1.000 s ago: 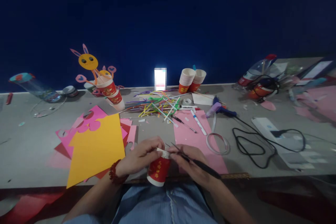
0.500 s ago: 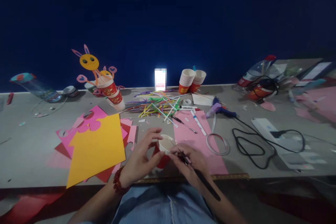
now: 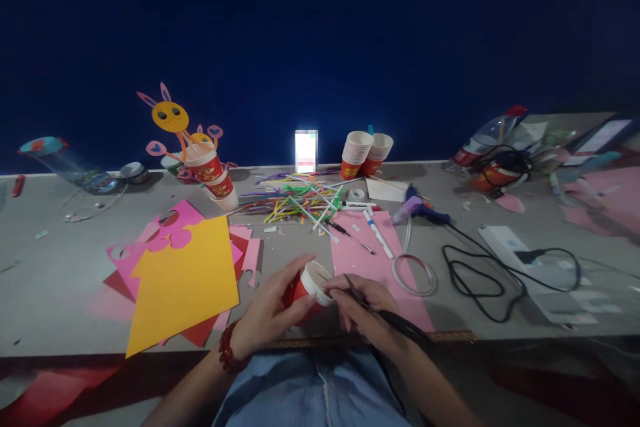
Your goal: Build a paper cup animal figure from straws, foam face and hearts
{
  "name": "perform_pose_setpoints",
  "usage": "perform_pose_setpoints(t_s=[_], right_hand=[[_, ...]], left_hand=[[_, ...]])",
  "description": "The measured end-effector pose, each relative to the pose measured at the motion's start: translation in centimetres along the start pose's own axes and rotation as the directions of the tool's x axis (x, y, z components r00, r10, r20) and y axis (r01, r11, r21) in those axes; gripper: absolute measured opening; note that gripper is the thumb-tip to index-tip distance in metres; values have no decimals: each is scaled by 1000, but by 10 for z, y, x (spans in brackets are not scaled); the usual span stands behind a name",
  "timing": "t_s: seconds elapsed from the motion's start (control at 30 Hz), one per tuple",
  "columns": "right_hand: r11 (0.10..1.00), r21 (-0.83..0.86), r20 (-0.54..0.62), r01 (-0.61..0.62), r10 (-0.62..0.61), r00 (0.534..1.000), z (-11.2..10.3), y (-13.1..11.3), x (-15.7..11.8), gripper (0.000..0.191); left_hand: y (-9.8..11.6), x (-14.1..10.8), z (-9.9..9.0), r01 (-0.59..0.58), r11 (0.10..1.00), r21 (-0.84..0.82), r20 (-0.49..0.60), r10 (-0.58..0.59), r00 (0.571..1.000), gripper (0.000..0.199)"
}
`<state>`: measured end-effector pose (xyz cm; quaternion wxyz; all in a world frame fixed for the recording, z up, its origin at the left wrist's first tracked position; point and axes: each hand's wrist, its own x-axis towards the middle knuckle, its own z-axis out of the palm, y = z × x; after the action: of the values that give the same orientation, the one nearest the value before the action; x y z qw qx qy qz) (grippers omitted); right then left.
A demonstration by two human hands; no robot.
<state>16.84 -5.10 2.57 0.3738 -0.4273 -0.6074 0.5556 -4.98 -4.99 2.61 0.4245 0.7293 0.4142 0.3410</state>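
Note:
A red paper cup (image 3: 303,288) with a white rim is tilted to the right, low in front of me. My left hand (image 3: 275,301) is closed around its left side, thumb across the front. Against the cup's right rim lie the fingertips of my right hand (image 3: 364,310). That hand also has a pair of scissors (image 3: 400,325) in it, the dark blades pointing up and to the left and the black handles lying along the palm toward the wrist. My right fingers partly hide the rim.
Yellow and pink paper sheets (image 3: 193,287) lie left. Colourful pipe cleaners (image 3: 300,200) are heaped ahead, before a lit phone (image 3: 306,151). Stacked cups (image 3: 356,155) stand behind. Decorated cups (image 3: 204,170) are back left; a glue gun (image 3: 425,211) and a power strip (image 3: 520,273) are right.
The cup has tipped to the right, and my left fingers have wrapped around it. My right hand has turned with the scissors, whose handles have swung up and right.

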Motion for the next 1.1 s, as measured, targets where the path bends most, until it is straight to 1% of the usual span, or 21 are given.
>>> perform_pose_setpoints(t_s=[0.07, 0.17, 0.2, 0.27, 0.33, 0.4, 0.53, 0.67, 0.77, 0.83, 0.9, 1.0, 1.1], right_hand=[[997, -36, 38, 65, -64, 997, -6, 1, 4, 29], [973, -124, 177, 197, -173, 969, -15, -5, 11, 22], [965, -140, 227, 223, -188, 956, -17, -7, 13, 21], [960, -149, 307, 236, -182, 934, -20, -12, 17, 21], [961, -130, 348, 245, -187, 919, -20, -15, 20, 23], [966, -112, 351, 235, -183, 918, -19, -15, 21, 23], [989, -42, 311, 139, -120, 943, -17, -11, 21, 17], [995, 55, 315, 87, -100, 944, -18, -9, 22, 18], [994, 99, 298, 48, -76, 952, -18, -12, 23, 19], [993, 115, 308, 21, -56, 950, -18, -14, 24, 20], [993, 117, 316, 10, -46, 948, -17, -15, 25, 19], [994, 101, 319, 32, -62, 946, -19, -16, 27, 16], [995, 93, 371, 27, -60, 927, -22, -18, 28, 16]], left_hand=[[3, 0, 0, -33, 998, 55, 15, 32, 999, 58], [4, 1, -1, -59, 993, 103, 59, 54, 997, 61], [4, 2, -2, -64, 992, 111, 81, 55, 995, 63], [3, 3, -3, -70, 991, 116, 132, 54, 990, 67], [1, 4, -4, -71, 990, 118, 168, 50, 985, 71], [1, 4, -5, -71, 990, 124, 179, 48, 983, 72], [3, 5, -8, -100, 984, 146, 197, 70, 978, 66], [7, 9, -10, -146, 981, 129, 223, 115, 968, 63], [9, 12, -9, -198, 977, 84, 202, 178, 963, 58], [10, 13, -8, -222, 972, 75, 177, 206, 962, 53], [10, 12, -9, -239, 968, 76, 170, 223, 960, 51], [10, 13, -10, -260, 962, 86, 176, 242, 954, 49], [12, 14, -13, -265, 960, 92, 192, 244, 950, 49]])
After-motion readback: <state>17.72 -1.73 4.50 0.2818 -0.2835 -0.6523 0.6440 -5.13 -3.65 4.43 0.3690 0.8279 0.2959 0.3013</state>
